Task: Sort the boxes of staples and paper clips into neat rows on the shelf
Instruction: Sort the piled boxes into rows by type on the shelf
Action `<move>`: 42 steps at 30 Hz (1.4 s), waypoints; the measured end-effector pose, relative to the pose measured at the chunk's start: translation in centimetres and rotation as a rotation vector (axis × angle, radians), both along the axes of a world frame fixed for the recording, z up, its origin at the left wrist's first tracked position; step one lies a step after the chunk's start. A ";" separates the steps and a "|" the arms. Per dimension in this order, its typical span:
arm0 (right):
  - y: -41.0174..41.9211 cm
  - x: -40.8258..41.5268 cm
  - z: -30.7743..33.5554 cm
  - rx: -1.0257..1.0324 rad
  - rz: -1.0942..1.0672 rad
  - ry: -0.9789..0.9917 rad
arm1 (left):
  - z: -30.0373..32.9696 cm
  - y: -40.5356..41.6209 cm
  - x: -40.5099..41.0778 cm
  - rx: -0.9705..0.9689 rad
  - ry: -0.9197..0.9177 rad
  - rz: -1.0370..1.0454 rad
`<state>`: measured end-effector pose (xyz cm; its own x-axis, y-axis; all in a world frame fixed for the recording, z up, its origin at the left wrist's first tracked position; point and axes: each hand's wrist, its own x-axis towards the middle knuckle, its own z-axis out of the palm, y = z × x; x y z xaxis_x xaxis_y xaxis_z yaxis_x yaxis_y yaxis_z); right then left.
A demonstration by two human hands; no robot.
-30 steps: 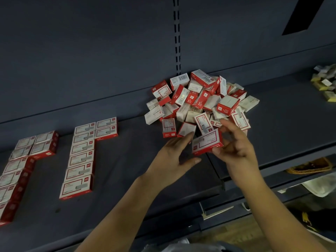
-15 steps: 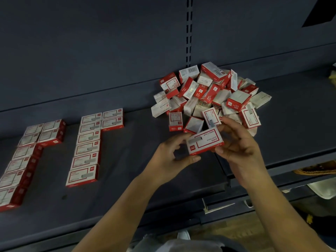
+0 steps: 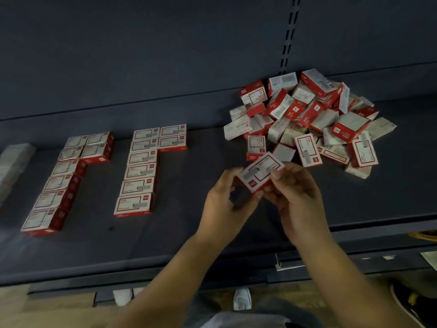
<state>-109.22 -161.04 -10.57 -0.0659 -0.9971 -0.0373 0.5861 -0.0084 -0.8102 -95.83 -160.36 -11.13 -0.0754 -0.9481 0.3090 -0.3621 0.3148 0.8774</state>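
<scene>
both hands, left hand [image 3: 222, 204] and right hand [image 3: 293, 192], pinch one box [image 3: 260, 172] between them above the shelf [image 3: 189, 233], likely turning it label-up. the pile [image 3: 307, 119] lies just beyond the grip, the rows [image 3: 139, 169] well to its left.

You hold one red-and-white box [image 3: 260, 171] tilted above the shelf [image 3: 189, 233], its printed face up, pinched between your left hand [image 3: 223, 204] and right hand [image 3: 295, 197]. Just beyond it, on the right, a loose pile of boxes [image 3: 307, 119] lies jumbled, boxes facing every way, some showing barcodes. On the left, a middle row of boxes [image 3: 139, 171] runs near to far, face up, with two more beside its far end. Further left stands a left row [image 3: 59, 183], stacked higher.
</scene>
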 end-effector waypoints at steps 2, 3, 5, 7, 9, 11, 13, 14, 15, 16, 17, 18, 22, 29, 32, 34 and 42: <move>0.1 1.2 0.2 0.001 -0.009 0.071 | -0.3 0.4 0.4 0.013 0.008 0.055; 0.1 1.8 0.4 0.005 -0.009 0.108 | -0.4 0.5 0.6 0.019 0.003 0.078; -0.2 2.9 0.4 0.026 -0.026 0.154 | -0.5 0.8 1.4 0.031 -0.023 0.104; -0.4 3.8 0.5 0.049 -0.049 0.147 | -0.4 1.0 2.9 0.039 -0.041 0.084; -0.6 4.8 0.6 0.053 -0.044 0.162 | 0.0 1.3 4.8 0.056 -0.014 0.037; -0.6 6.0 0.7 0.072 -0.014 0.200 | 0.2 1.5 6.9 0.051 0.000 0.009; -0.3 7.5 0.8 0.095 0.009 0.227 | 0.2 1.7 9.2 0.038 -0.027 0.012; -0.2 8.3 0.8 0.102 0.016 0.243 | 0.3 1.8 10.3 0.047 -0.037 0.018; -0.1 9.3 1.0 0.108 0.033 0.251 | 0.6 2.0 11.4 0.064 -0.030 0.027; -0.1 10.2 1.0 0.109 0.056 0.269 | 0.8 2.2 12.5 0.076 -0.012 0.038; 0.0 11.2 1.2 0.109 0.082 0.293 | 0.9 2.3 13.7 0.081 0.002 0.046; 0.0 12.2 1.3 0.103 0.106 0.330 | 1.1 2.5 14.9 0.079 0.004 0.050; 0.4 16.0 1.9 0.070 0.196 0.462 | 1.8 2.7 19.2 0.068 -0.093 -0.025; 0.8 19.4 2.8 0.044 0.293 0.603 | 2.1 2.3 23.5 -0.028 -0.167 -0.152; 0.7 19.4 2.9 0.031 0.292 0.594 | 1.9 2.0 23.7 -0.049 -0.192 -0.170; 0.7 19.1 3.0 0.015 0.312 0.526 | 1.5 1.5 23.6 -0.051 -0.173 -0.114; -0.2 17.7 2.1 -0.141 0.266 0.974 | 0.6 -0.7 22.9 0.018 -0.197 -0.048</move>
<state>-91.56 -161.20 -8.43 0.2197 -0.9750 0.0336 -0.3306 -0.1068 -0.9377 -72.91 -161.03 -10.49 -0.1783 -0.9472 0.2664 -0.5125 0.3205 0.7966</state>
